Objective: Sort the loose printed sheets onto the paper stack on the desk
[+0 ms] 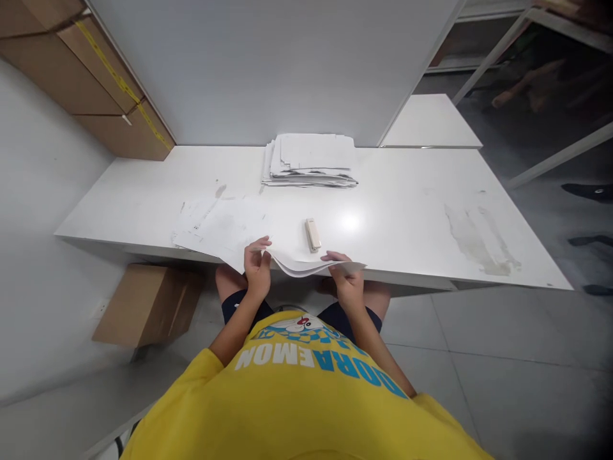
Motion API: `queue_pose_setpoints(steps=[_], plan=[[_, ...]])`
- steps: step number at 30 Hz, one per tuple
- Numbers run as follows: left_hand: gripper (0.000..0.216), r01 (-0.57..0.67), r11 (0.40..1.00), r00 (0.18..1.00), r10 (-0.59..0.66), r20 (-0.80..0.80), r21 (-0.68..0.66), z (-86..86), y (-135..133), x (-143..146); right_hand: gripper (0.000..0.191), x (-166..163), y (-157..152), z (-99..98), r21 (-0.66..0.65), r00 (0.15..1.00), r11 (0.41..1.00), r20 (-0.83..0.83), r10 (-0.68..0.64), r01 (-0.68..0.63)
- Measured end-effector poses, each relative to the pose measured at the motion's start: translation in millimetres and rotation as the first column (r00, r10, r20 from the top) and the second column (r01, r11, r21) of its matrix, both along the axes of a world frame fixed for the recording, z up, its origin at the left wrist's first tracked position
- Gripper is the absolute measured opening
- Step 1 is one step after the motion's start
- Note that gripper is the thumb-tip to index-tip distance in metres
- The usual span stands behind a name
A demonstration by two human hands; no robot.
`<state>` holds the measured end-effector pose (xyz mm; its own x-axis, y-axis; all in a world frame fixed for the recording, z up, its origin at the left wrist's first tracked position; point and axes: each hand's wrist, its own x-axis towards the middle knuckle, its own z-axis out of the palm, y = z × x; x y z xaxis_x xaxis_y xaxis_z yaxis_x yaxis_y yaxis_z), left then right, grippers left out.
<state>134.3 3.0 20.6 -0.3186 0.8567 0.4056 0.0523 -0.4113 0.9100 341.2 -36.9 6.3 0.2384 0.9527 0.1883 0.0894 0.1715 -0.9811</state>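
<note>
Between my two hands a few sheets of paper (301, 266) sag in a shallow curve at the desk's front edge. My left hand (258, 267) pinches their left end, thumb against fingers. At the right end my right hand (345, 276) grips the same sheets, its fingers partly over the paper. Just beyond them a cream stapler (313, 235) lies on the desk, apart from both hands. Loose white sheets (215, 223) lie flat to the left of my left hand. How many sheets I hold is not clear.
A stack of papers (313, 160) sits at the back of the white desk (402, 191), against a grey panel (268, 70). Cardboard boxes (129, 128) stand at the back left, and another box (148, 303) is below the desk. A grey stain (481, 239) marks the desk's right side.
</note>
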Motion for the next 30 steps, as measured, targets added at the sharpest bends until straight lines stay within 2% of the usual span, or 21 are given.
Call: queue_pose_setpoints(steps=[3,6,10,14,18,21,23,27,30], plan=[[0.033,0.062,0.998,0.998,-0.062,0.030,0.010,-9.6,13.4,11.0,0.040,3.5,13.9,-16.9,-0.032,0.995,0.995,-0.035,-0.091,0.090],[0.037,0.128,0.989,0.992,-0.127,0.017,-0.079,-17.1,16.4,17.3,0.046,10.2,18.4,-35.3,-0.066,0.987,0.985,-0.011,-0.161,0.160],[0.035,0.148,0.972,0.981,-0.168,-0.096,-0.183,-4.9,11.3,24.3,0.065,25.7,19.1,-39.8,-0.015,0.969,0.969,0.026,-0.246,0.247],[0.032,0.188,0.968,0.950,-0.222,-0.218,-0.166,4.1,10.9,35.6,0.048,38.3,25.9,-36.4,-0.024,0.958,0.959,0.063,-0.280,0.282],[0.031,0.147,0.975,0.979,-0.168,-0.115,-0.165,-9.8,10.3,46.1,0.039,37.9,30.7,-37.5,-0.001,0.936,0.941,0.101,-0.336,0.338],[0.026,0.185,0.982,0.977,-0.189,-0.102,-0.043,-19.0,7.8,47.5,0.035,33.5,28.8,-35.9,-0.014,0.927,0.930,0.084,-0.366,0.368],[0.026,0.207,0.978,0.970,-0.207,-0.130,-0.012,-20.4,7.2,45.4,0.033,31.7,25.8,-32.6,-0.034,0.932,0.933,0.065,-0.356,0.358],[0.030,0.245,0.955,0.950,-0.271,-0.153,-0.168,-13.8,11.4,38.2,0.035,33.6,22.0,-25.3,0.008,0.911,0.911,-0.015,-0.412,0.412],[0.032,0.305,0.931,0.922,-0.341,-0.182,-0.202,-7.1,16.9,31.9,0.029,37.6,23.3,-23.1,0.012,0.919,0.919,0.007,-0.394,0.394]])
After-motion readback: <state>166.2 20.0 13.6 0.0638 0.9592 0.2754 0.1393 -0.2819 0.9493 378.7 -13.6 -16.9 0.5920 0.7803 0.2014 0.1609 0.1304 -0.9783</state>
